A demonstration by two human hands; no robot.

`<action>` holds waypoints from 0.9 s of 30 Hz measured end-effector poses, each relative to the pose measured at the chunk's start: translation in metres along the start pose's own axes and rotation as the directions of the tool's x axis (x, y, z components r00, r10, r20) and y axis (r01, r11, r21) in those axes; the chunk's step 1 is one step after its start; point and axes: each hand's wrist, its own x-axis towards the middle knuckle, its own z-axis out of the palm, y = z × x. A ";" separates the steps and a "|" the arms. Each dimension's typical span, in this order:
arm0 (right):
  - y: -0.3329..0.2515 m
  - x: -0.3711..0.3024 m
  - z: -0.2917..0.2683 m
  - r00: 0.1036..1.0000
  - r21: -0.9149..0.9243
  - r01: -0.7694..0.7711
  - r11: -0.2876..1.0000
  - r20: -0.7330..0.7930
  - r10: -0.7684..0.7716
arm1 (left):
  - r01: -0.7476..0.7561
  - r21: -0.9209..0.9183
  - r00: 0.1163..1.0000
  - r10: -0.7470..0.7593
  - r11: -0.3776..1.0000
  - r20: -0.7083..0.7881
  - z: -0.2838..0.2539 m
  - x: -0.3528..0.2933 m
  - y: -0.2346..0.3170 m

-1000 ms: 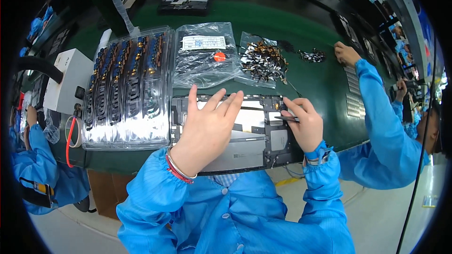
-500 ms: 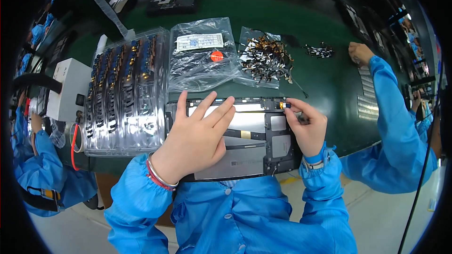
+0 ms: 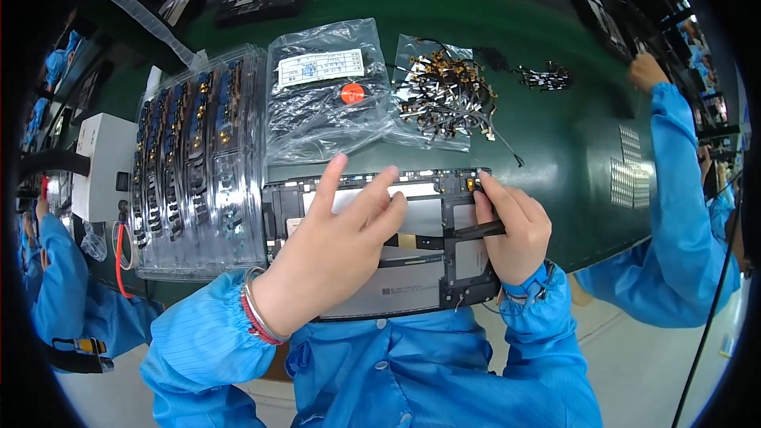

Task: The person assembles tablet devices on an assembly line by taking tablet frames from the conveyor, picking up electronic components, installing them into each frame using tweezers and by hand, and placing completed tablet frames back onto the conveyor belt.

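An opened tablet [image 3: 412,277] with silver panels and a black frame lies in front of me on the table edge. My left hand [image 3: 329,242] rests over its left part, fingers spread and holding nothing. At its upper right corner, the index finger and thumb of my right hand [image 3: 517,234] close around a small dark part with a gold connector [image 3: 474,185]. A slim black tool [image 3: 480,230] is tucked in the same hand, jutting out leftward over the tablet; the rest of it is hidden by the fingers.
A clear tray [image 3: 198,214] of flex-cable parts stands left, near a white box [image 3: 103,166]. Beyond the tablet lie a plastic bag [image 3: 325,103], a pile of small cable parts [image 3: 448,99] and black pieces [image 3: 545,77]. At right, a co-worker's arm [image 3: 682,182] reaches past silver strips [image 3: 632,170].
My left fingers have lifted and bent slightly. The right index finger has straightened at the corner, and the black tool now shows beneath it. The co-worker's hand has moved away to the right.
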 end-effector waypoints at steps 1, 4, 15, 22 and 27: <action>0.000 0.000 0.000 1.000 0.004 0.001 1.000 -0.001 -0.001 | -0.052 0.031 0.999 0.052 0.998 -0.002 0.001 0.001 0.000; 0.001 0.000 -0.001 1.000 0.013 -0.006 1.000 -0.008 0.006 | -0.112 0.025 0.993 0.113 0.993 -0.024 -0.001 0.007 0.001; -0.015 0.015 -0.030 0.986 0.127 0.028 0.992 -0.167 -0.006 | -0.341 0.311 0.940 0.315 0.887 0.133 -0.020 0.038 0.018; -0.034 0.039 -0.062 0.970 0.233 0.065 0.970 0.215 -0.117 | -0.184 -0.160 0.853 0.077 0.970 -0.517 -0.069 -0.061 0.059; -0.032 0.049 -0.004 0.855 0.130 0.336 0.933 0.373 -0.360 | -0.354 -0.922 0.793 -0.472 0.158 -0.385 -0.006 -0.120 0.098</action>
